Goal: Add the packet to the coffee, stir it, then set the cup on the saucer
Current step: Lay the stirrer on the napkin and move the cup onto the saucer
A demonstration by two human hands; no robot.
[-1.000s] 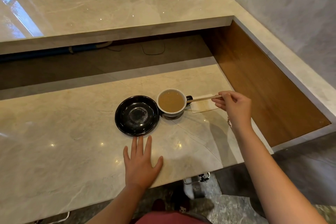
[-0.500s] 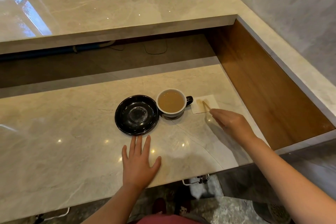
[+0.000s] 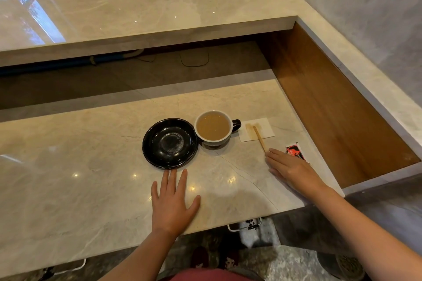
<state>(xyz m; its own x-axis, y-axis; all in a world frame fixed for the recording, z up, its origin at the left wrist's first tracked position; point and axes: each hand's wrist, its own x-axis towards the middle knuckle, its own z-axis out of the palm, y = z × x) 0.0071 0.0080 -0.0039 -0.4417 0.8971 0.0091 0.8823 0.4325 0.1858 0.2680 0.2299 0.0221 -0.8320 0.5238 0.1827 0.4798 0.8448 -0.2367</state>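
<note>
A person's left hand [image 3: 172, 201] rests palm-down on the marble bench [image 3: 68, 189], fingers [image 3: 180, 180] spread and gripping nothing, the fingertips just short of the black saucer [image 3: 170, 143]. To the right, the right hand [image 3: 291, 170] lies flat and open on the bench, empty, its fingertips at the near end of a wooden stir stick [image 3: 259, 138]. A torn red packet [image 3: 294, 150] lies just beyond that hand, near the bench's right edge. The stick's far end rests on a stained white napkin [image 3: 262, 129]. The cup [image 3: 214, 128], full of milky coffee, stands on the bench just beside the saucer's right rim, handle toward the napkin. A raised marble counter [image 3: 137, 7] runs behind.
</note>
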